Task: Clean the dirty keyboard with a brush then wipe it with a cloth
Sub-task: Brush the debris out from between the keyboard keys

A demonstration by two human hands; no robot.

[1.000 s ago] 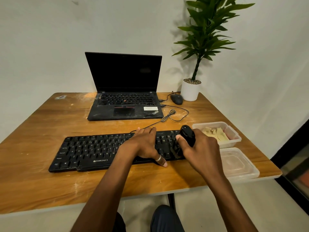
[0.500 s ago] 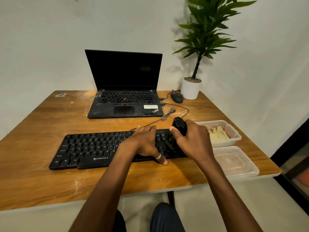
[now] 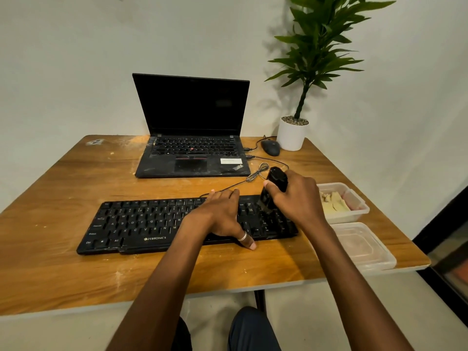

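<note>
On the scuffed brown wooden table (image 3: 63, 236), near its front edge and parallel to it: the long black plastic keyboard (image 3: 141, 224), pale dust specks on the wood around. Behind, well apart, an open black laptop (image 3: 192, 153). Just beside the keyboard's right end, two clear plastic tubs (image 3: 364, 211), close to the table's right edge, so little room there; plenty of bare wood to the left. Left hand (image 3: 220, 216) spread flat on the middle keys, thumb over the front rim, pinning the board. Right hand (image 3: 298, 198) wrapped round a stubby black brush (image 3: 278, 179), bristles down on the right-hand key block. Judged mid-brushing; no telling how clean the left rows. Wiping not yet begun, with the crumpled yellowish cloth (image 3: 334, 205) lying in the far tub.
</note>
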